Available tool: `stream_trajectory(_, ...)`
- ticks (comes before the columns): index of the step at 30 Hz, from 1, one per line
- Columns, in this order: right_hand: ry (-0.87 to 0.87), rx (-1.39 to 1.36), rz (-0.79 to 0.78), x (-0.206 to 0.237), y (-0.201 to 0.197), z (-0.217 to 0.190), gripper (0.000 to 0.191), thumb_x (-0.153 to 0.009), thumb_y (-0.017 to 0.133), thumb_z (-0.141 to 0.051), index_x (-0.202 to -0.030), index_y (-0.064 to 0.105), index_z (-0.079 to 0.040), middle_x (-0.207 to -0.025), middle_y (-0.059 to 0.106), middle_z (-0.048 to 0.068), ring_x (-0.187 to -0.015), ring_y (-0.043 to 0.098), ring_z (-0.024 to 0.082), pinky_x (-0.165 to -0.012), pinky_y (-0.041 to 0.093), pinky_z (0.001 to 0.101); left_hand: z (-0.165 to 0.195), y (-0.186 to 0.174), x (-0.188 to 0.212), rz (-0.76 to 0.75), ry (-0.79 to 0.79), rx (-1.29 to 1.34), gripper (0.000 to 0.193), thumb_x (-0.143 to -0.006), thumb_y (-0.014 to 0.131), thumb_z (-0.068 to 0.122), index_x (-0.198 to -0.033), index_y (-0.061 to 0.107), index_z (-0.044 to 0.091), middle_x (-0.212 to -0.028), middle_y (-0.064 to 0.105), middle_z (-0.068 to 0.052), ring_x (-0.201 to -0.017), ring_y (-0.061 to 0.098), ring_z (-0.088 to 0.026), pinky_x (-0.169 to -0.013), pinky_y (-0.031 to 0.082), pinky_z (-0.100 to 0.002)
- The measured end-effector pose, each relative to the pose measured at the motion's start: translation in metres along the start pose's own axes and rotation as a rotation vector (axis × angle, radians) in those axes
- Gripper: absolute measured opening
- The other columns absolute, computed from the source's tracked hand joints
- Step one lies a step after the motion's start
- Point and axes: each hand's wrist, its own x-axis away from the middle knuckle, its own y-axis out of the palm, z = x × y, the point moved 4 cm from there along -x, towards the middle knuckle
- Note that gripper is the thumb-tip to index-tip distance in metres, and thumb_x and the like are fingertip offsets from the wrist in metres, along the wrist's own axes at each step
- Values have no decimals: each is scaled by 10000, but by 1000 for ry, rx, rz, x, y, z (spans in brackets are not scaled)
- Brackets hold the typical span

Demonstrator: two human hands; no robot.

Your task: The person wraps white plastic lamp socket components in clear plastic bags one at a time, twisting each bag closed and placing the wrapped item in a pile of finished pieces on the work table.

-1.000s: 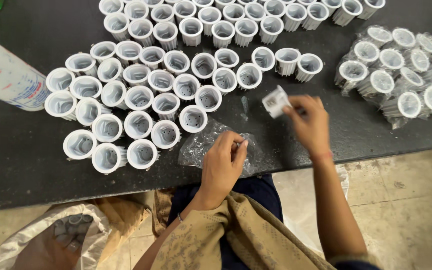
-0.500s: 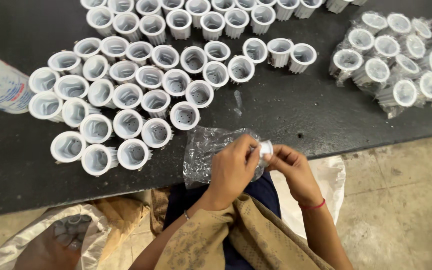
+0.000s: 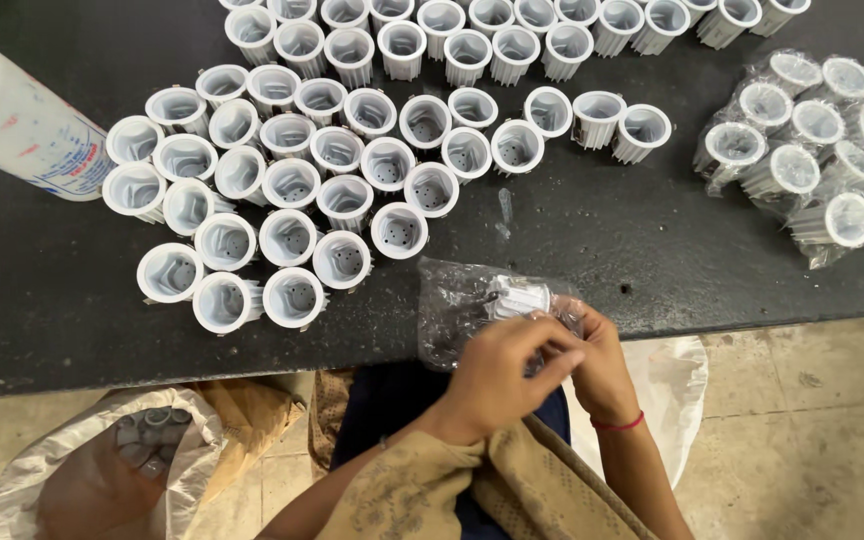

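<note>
At the near edge of the black table, both my hands meet over a clear plastic bag. A white ribbed cup lies on its side at the bag's mouth. My left hand pinches the bag's edge and the cup. My right hand, with a red band on its wrist, holds the same bag and cup from the right. Several open white ribbed cups stand upright in a cluster to the left, beyond the bag.
A white plastic bottle lies at the table's left. Several bagged cups are heaped at the right. A row of cups lines the far side. A sack with dark parts sits on the floor at left.
My right hand brought one white cup from the table's middle back to the near edge. Both hands have closed on the cup and the clear bag.
</note>
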Motion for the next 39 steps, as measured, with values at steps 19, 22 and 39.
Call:
stream_trajectory(19,149,358,-213,-24,50,-14,292,-838,811,-154,-1062,741,20,-879,713,42,-753,627,111,-695,526,275,-128,-61,34,236,-450,458,491,-956,726,206,-1377,578,-1,-996,649,-38,-897,581,-113,-819,501,-271)
stream_trajectory(22,180,328,-212,-15,56,-26,301,-832,792,-165,-1074,739,6,-874,724,47,-742,623,115,-683,518,282,-126,-62,33,222,-476,852,433,-1003,740,193,-1336,603,-49,-1089,657,-42,-974,582,-94,-869,492,-250)
stream_trajectory(39,-377,780,-146,40,44,-140,1227,-572,893,-222,-1627,282,-88,-1545,459,134,-1154,588,235,-845,588,388,-121,-41,18,110,-599,1627,773,-844,827,421,-1425,470,59,-1299,623,-105,-1180,671,-226,-1008,604,-413)
